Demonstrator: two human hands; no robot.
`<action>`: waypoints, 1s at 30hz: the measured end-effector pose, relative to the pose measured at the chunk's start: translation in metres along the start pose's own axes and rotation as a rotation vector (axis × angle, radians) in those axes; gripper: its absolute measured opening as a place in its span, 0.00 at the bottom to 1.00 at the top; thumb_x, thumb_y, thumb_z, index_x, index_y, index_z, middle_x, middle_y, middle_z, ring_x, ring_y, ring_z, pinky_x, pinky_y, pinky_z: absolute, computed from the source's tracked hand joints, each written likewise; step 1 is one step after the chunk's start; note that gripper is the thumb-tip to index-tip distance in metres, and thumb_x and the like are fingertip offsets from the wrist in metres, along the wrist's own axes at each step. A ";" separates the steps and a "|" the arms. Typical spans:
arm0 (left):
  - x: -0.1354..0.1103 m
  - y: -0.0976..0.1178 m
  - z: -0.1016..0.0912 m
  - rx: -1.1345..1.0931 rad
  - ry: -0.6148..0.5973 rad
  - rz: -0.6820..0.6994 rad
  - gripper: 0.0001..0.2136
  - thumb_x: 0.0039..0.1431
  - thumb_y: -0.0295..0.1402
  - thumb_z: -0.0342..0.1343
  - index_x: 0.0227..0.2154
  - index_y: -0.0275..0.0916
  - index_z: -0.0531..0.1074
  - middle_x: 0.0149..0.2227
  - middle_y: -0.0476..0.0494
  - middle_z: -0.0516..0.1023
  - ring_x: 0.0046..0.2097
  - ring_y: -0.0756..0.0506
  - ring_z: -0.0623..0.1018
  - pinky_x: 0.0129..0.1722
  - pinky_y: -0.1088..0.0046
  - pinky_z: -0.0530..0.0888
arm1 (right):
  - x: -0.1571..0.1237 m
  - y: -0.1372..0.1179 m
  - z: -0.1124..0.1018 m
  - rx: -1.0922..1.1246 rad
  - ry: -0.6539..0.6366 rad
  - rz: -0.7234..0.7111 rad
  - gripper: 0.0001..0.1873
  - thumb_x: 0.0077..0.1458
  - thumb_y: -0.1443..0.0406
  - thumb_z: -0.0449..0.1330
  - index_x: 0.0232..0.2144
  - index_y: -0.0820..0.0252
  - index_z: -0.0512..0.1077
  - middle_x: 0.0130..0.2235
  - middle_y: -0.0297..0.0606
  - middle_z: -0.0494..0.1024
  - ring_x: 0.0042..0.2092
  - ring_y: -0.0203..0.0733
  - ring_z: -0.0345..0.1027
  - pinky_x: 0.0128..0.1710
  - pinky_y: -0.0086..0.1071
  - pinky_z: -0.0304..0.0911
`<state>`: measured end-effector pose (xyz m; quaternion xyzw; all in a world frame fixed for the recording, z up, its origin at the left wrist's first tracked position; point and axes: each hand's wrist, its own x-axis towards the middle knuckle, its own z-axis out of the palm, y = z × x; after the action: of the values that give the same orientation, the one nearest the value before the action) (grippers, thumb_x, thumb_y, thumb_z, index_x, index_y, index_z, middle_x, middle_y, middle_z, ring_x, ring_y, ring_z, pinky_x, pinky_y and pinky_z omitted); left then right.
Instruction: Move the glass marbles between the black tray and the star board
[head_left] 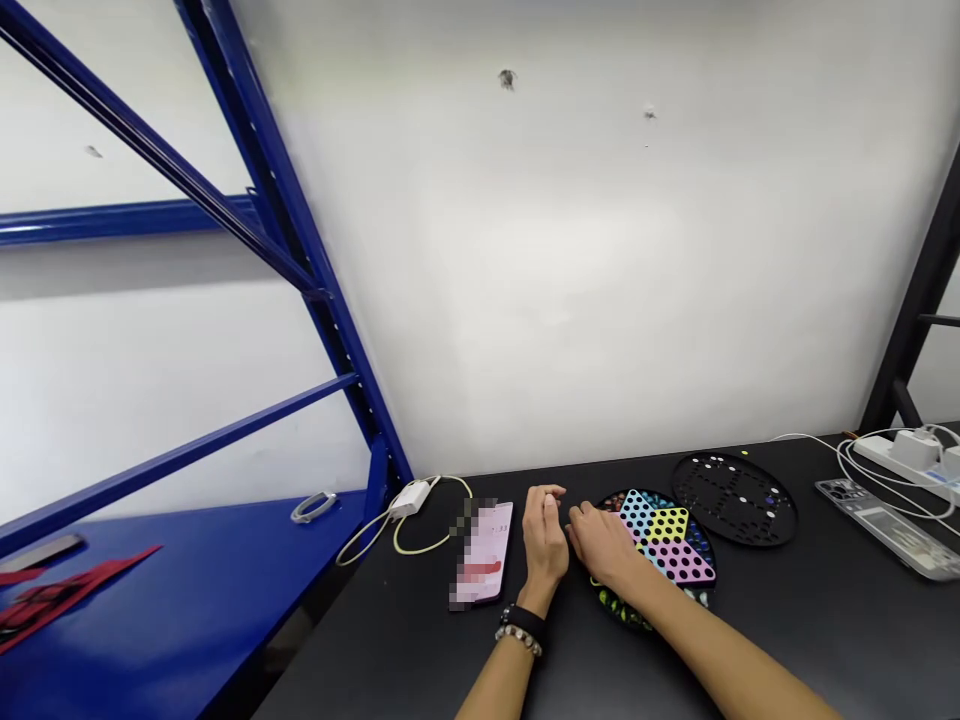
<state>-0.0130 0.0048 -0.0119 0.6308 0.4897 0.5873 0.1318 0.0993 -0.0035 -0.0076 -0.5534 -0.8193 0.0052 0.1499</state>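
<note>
My left hand rests on the black table, fingers curled together, just right of a pink smartphone. A dark band and a bead bracelet circle its wrist. My right hand lies over the left edge of a round board with coloured star sections full of holes. Its fingers are bent toward my left hand. What either hand pinches, if anything, is too small to make out.
A black perforated disc lies behind the board. A white charger and cable sit by the phone. At the right are a power strip and a grey device. Blue shelving stands to the left.
</note>
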 end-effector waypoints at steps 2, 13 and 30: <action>-0.001 0.001 0.001 -0.006 -0.018 0.011 0.16 0.69 0.39 0.36 0.34 0.41 0.68 0.35 0.44 0.72 0.37 0.44 0.73 0.39 0.65 0.72 | 0.000 0.000 -0.001 -0.027 -0.007 -0.002 0.12 0.65 0.68 0.48 0.42 0.63 0.71 0.41 0.46 0.77 0.38 0.45 0.74 0.34 0.33 0.63; -0.002 0.004 0.001 0.010 -0.048 0.022 0.14 0.68 0.37 0.38 0.33 0.42 0.67 0.35 0.45 0.72 0.37 0.44 0.73 0.40 0.65 0.72 | -0.013 0.006 0.001 0.019 0.108 -0.035 0.08 0.63 0.67 0.50 0.39 0.59 0.69 0.42 0.42 0.73 0.45 0.47 0.65 0.44 0.38 0.59; -0.006 0.008 0.003 0.167 -0.451 -0.105 0.09 0.51 0.24 0.49 0.31 0.42 0.72 0.33 0.51 0.73 0.31 0.48 0.72 0.35 0.72 0.68 | -0.090 0.195 -0.053 0.173 0.146 0.465 0.13 0.52 0.55 0.53 0.38 0.53 0.68 0.45 0.39 0.72 0.49 0.51 0.63 0.46 0.44 0.58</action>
<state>-0.0053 -0.0027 -0.0105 0.7282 0.5272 0.3814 0.2154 0.3204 -0.0183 -0.0124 -0.7109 -0.6535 0.0700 0.2502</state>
